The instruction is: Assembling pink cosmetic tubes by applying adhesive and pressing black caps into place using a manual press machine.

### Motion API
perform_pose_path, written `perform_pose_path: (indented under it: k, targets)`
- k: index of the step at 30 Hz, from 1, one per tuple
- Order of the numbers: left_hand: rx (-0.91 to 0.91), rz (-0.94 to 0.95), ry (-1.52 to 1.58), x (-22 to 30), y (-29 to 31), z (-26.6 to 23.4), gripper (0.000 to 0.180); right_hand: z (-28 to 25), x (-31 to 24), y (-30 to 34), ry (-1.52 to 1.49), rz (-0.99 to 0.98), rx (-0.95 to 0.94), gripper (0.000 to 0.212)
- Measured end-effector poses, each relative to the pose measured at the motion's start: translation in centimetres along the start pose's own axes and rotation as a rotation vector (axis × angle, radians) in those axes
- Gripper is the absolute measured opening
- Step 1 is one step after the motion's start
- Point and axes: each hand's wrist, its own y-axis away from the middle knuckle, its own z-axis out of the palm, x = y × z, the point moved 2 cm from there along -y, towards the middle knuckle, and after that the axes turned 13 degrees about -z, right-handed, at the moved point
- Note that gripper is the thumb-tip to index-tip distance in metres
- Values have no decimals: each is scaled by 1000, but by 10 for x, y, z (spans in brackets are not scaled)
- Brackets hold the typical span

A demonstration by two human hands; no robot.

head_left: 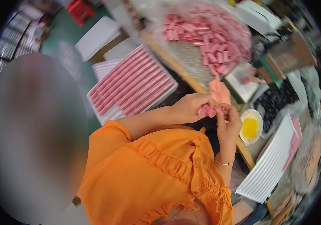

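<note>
At left, a white tray [112, 114] holds smooth pink tubes [130, 80]. At centre, the left hand [190, 108] grips short, glossy pink cylinders [209, 111]; the right hand [229, 122] pinches another. Farther right, a white bowl [260, 123] holds something yellow [249, 128].

The surface [186, 56] had a grey top and a light brown wooden edge [172, 62]. To the left of the surface was a smooth green floor [56, 35]. A small red stool [80, 12] stood on that floor, well apart from the surface. Even farther left of the surface were silvery stacks [11, 39], too blurry to make out. Pale light fell on the surface.
</note>
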Motion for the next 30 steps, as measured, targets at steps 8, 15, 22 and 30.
perform_pose_path:
  k: [8,15,22,30]
  targets:
    - [402,-605,-453,-73,168,-149,18,-13,-21,15,145,-100,-86,43]
    - [825,-707,-684,-167,294,-175,22,-72,-4,59,332,-10,146,16]
    - [845,-594,-698,-181,303,-145,36,-163,9,129,988,-28,389,33]
    - [935,-561,-139,-248,291,-107,62,-222,15,217,1155,160,528,36]
